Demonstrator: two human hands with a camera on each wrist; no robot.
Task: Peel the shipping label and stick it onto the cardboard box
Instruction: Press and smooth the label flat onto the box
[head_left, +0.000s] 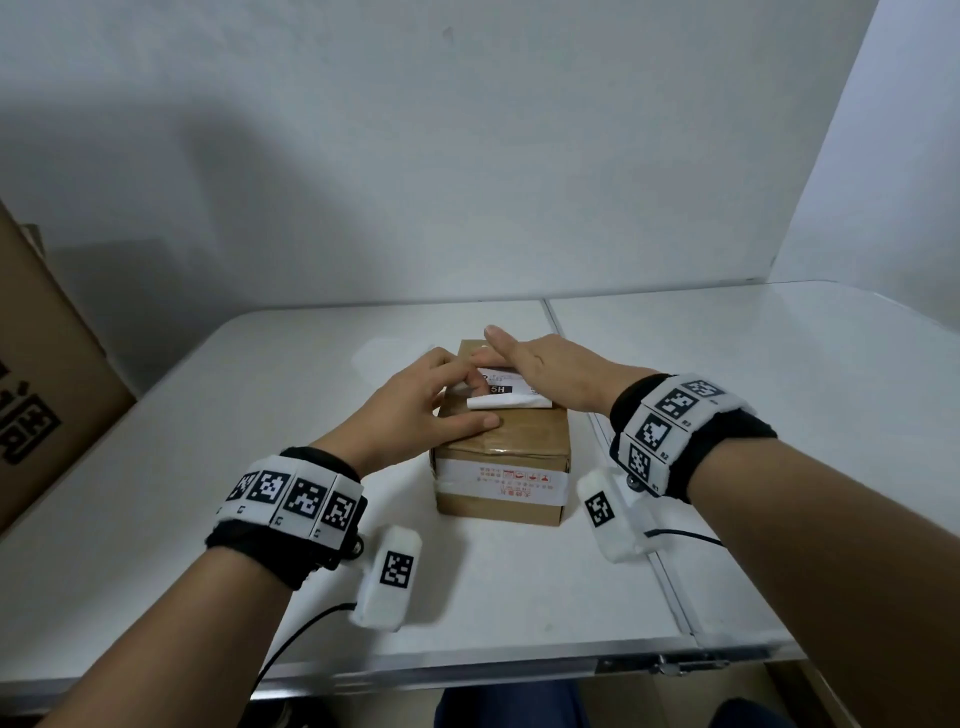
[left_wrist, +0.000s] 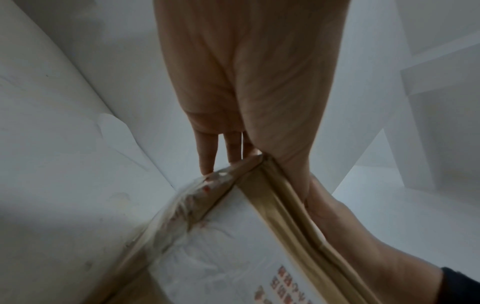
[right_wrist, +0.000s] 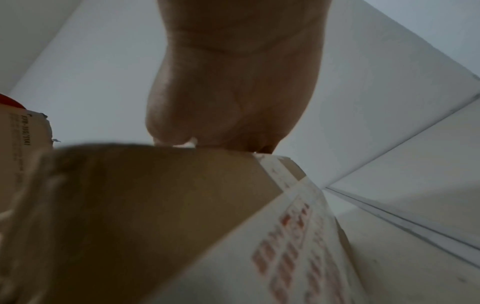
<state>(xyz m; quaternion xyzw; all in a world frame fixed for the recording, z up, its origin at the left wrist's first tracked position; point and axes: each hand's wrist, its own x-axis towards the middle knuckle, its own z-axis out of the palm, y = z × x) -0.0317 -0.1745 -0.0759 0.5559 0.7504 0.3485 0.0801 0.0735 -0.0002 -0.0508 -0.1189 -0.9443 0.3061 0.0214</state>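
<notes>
A white tabletop (head_left: 260, 415) meets a pale wall. Near its middle sits the box (head_left: 501, 467), banded with printed tape (head_left: 501, 480). The left hand (head_left: 415, 410) lies on top, thumb flat, its fingertips at the label (head_left: 506, 397), whose near edge curls up; that grip is hidden. The right hand (head_left: 550, 371) presses flat, fingers straight, covering the label's far part. A large carton (head_left: 47, 374) stands cut off at left. The wrist views show only palms and box edges.

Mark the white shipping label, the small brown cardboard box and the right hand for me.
white shipping label (head_left: 511, 401): head view, curled near edge.
small brown cardboard box (head_left: 501, 504): head view, front face.
right hand (head_left: 550, 371): head view, back of hand.
</notes>
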